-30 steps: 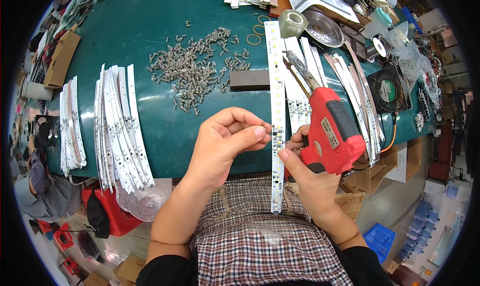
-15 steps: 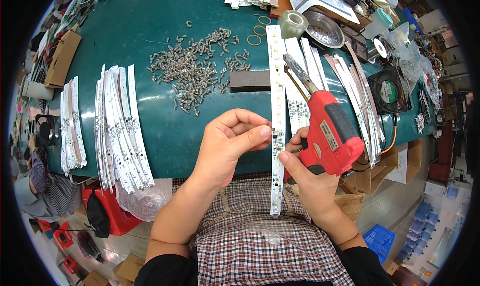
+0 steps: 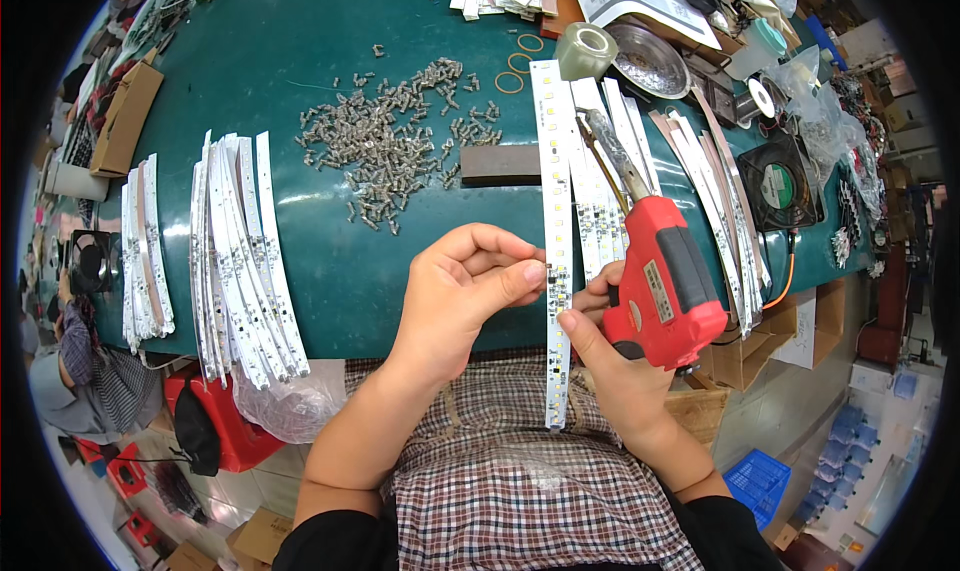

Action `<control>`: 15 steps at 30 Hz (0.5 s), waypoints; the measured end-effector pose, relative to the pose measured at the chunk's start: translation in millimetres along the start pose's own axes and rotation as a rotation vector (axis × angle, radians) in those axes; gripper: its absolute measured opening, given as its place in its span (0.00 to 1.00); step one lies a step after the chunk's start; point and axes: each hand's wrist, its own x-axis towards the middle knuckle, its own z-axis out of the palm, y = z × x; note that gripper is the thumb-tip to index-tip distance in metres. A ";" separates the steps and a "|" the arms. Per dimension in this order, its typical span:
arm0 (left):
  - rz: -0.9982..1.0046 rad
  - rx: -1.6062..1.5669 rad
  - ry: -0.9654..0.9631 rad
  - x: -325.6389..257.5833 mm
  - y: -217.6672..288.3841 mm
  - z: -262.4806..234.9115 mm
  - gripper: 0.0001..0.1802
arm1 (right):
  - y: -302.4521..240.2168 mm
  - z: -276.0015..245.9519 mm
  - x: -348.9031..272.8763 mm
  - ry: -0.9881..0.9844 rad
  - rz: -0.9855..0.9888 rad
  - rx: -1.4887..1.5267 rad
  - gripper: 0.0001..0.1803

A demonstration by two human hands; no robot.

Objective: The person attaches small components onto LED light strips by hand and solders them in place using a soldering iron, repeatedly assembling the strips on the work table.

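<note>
A long white LED circuit board strip stands lengthwise in front of me, its small chips clustered along the nearer half. My left hand is closed, thumb and forefinger pinched at the strip's left edge; any small part between them is hidden. My right hand is closed around a red and black soldering gun, and its thumb also presses on the strip's right side. The gun's metal tip points up and left, just right of the strip. Behind it lie more white LED strips.
Small metal-ended parts lie heaped on the green table, beside a dark bar. Strip bundles rest at left, others at right by a black fan. Farther back are a tape roll and metal dish.
The soldering gun has tilted more upright, its tip shifting slightly right and down. The strip's far end has dipped a little toward me. My left hand keeps its pinch.
</note>
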 end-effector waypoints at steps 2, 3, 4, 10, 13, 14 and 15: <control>0.038 0.030 0.026 -1.3 0.1 4.4 0.09 | 1.2 -0.4 -0.6 0.017 -0.010 -0.023 0.22; 0.076 0.059 0.055 -1.9 -0.1 6.4 0.09 | 2.2 -0.8 -1.5 0.008 -0.042 -0.064 0.20; 0.077 0.060 0.055 -2.3 0.0 7.8 0.09 | 3.5 -1.1 -1.8 -0.002 -0.074 -0.105 0.19; 0.134 0.145 0.075 -2.7 0.0 11.0 0.11 | 27.7 -6.3 1.3 0.039 -0.264 -0.218 0.22; 0.041 0.136 0.057 1.6 -0.6 9.3 0.11 | 36.4 -9.9 1.0 0.039 -0.329 -0.371 0.21; 0.040 0.162 0.053 3.4 -1.2 8.6 0.12 | 33.3 -7.8 0.6 0.041 -0.326 -0.372 0.21; 0.039 0.185 0.050 4.4 -1.8 7.3 0.12 | 25.3 -2.9 -1.3 0.059 -0.227 -0.264 0.20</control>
